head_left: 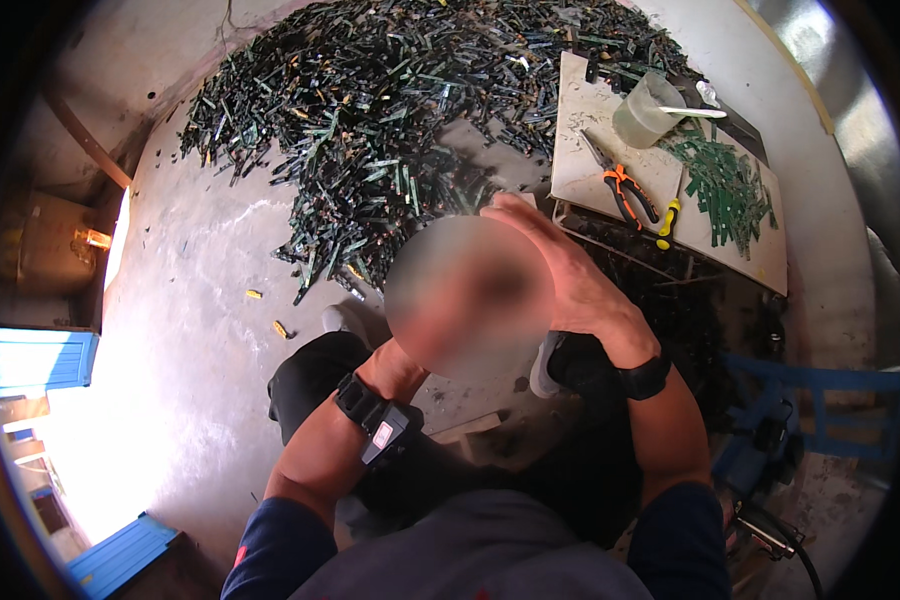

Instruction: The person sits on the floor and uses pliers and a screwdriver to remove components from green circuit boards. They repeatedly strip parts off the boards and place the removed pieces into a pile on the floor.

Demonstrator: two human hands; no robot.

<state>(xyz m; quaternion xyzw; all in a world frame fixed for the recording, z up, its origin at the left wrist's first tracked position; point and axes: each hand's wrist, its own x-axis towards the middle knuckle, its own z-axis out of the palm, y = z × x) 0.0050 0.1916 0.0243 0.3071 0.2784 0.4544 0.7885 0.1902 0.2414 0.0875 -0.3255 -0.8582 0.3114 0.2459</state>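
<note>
My right hand [578, 282] is raised in front of my body at the middle, its visible fingers stretched out toward the upper left. My left hand [402, 362] reaches up from the lower left close beside it. A round blurred patch covers most of the left hand and the space between the two, so whatever is there cannot be made out. To the right of the hands, pliers [622, 188] with orange and black handles lie on a pale board [574, 130]. Next to them is a small tool with a yellow and black handle [668, 224].
A large heap of dark green strips [370, 130] covers the floor ahead. On the board stand a cloudy plastic cup [638, 115] with a white stick across it and a pile of green strips [722, 188]. Two yellow bits [280, 328] lie left. Blue crates [125, 555] stand lower left.
</note>
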